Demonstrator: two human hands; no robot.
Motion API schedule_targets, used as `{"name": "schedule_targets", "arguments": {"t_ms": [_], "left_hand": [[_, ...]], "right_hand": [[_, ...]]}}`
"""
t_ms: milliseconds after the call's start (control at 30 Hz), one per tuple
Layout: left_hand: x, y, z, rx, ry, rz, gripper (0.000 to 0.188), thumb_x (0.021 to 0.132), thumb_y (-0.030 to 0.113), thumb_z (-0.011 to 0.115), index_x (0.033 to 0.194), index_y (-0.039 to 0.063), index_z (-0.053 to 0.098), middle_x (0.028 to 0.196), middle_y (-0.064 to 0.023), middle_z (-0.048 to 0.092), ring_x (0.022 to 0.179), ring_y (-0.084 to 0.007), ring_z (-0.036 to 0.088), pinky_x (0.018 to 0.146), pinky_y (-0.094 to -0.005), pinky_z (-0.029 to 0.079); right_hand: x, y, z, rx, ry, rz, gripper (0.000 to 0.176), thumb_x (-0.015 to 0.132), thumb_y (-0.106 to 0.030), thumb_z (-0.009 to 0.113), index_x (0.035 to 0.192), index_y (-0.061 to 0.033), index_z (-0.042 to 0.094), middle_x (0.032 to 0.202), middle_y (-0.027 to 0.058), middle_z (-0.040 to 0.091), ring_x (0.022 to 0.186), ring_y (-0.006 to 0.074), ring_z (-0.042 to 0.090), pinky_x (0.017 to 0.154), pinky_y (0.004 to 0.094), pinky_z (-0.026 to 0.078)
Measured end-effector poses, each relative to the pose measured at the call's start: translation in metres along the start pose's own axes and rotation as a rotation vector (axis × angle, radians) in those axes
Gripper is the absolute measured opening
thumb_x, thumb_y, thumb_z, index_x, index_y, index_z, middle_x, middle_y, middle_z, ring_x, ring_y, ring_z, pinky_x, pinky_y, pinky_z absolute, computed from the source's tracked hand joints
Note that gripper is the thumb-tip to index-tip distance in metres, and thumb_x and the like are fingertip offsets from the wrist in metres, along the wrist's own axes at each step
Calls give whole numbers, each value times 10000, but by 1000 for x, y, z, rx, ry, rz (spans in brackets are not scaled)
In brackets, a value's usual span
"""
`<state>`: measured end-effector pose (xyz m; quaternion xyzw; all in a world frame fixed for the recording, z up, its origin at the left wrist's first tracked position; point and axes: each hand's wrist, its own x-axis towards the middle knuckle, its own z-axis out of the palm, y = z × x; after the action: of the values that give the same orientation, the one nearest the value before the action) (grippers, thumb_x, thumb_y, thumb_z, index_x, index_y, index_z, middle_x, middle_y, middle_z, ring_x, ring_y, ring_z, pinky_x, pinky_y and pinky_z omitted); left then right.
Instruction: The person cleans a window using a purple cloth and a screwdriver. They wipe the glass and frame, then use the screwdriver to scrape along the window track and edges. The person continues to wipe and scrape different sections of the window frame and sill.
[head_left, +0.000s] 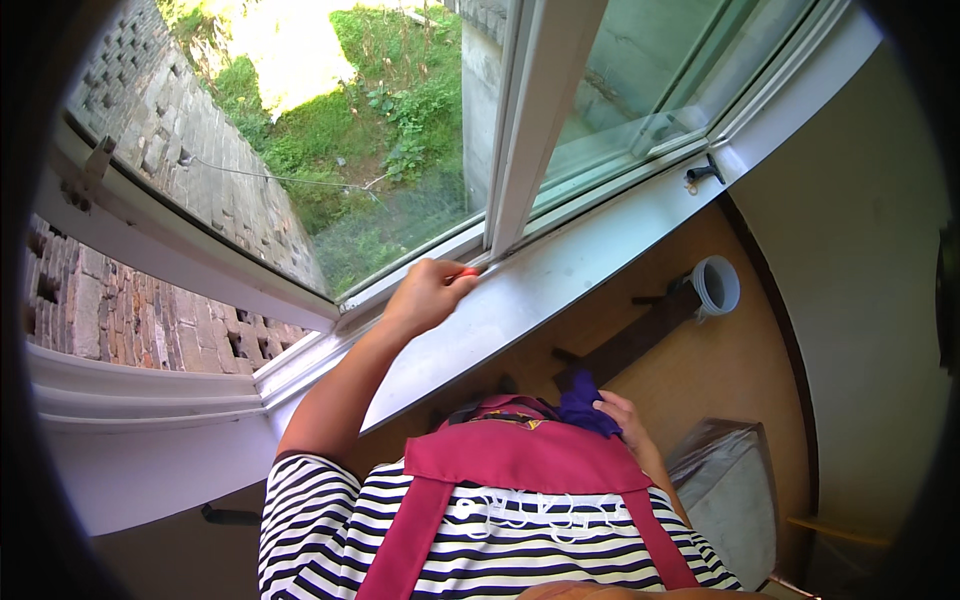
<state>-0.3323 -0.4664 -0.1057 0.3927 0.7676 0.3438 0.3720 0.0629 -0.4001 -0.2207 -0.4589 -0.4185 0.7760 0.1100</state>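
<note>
My left hand (430, 298) is shut on a small tool with a red handle (469, 273), its thin end at the window track beside the white frame post (525, 127). The tool's tip is too small to identify. Below and to the right, my right hand (624, 418) holds a purple cloth (586, 403) against the front of my dark red apron (525, 454). A sliding window pane (405, 172) stands left of the post. The white windowsill (517, 300) runs beneath my left hand.
A black T-shaped tool (705, 174) lies at the sill's far right end. On the floor are a white bucket (721, 285), a long dark bench or board (637, 337) beside it, and a plastic-wrapped item (731, 487) at the lower right. Brickwork and plants are outside.
</note>
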Motion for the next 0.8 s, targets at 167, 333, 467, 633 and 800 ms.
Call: {"name": "schedule_targets", "arguments": {"t_ms": [167, 333, 467, 633, 800], "left_hand": [[-6, -33, -7, 18, -3, -85, 362, 913, 289, 654, 1063, -33, 722, 691, -144, 662, 612, -172, 600, 617, -348, 491], [5, -43, 11, 79, 16, -150, 362, 939, 315, 648, 1060, -20, 713, 603, -16, 540, 461, -90, 442, 388, -281, 350], [11, -47, 14, -271, -55, -323, 339, 942, 309, 649, 1037, -11, 710, 616, -18, 526, 457, -87, 415, 381, -273, 314], [11, -46, 21, -388, -52, -326, 323, 942, 303, 653, 1015, -8, 702, 620, -16, 521, 454, -87, 402, 378, -267, 289], [8, -40, 25, -238, -19, -305, 313, 951, 298, 641, 1048, 6, 701, 620, -13, 515, 453, -87, 405, 376, -271, 302]], "right_hand": [[5, 3, 4, -22, -31, 22, 344, 915, -126, 616, 1220, 33, 615, 1059, 90, 687, 915, 149, 658, 844, 262, 516], [14, -2, 11, -14, -65, 51, 346, 917, -128, 616, 1222, 33, 616, 1067, 87, 685, 924, 141, 652, 849, 261, 512], [18, -4, 11, -35, -71, 67, 351, 919, -130, 614, 1231, 34, 612, 1067, 84, 685, 925, 137, 649, 851, 262, 510], [17, -7, 6, -62, -66, 59, 356, 923, -126, 608, 1239, 38, 604, 1068, 83, 682, 928, 139, 649, 852, 260, 511], [8, -11, -2, -66, -19, 32, 363, 928, -125, 604, 1245, 51, 593, 1072, 87, 679, 932, 143, 649, 848, 261, 512]]}}
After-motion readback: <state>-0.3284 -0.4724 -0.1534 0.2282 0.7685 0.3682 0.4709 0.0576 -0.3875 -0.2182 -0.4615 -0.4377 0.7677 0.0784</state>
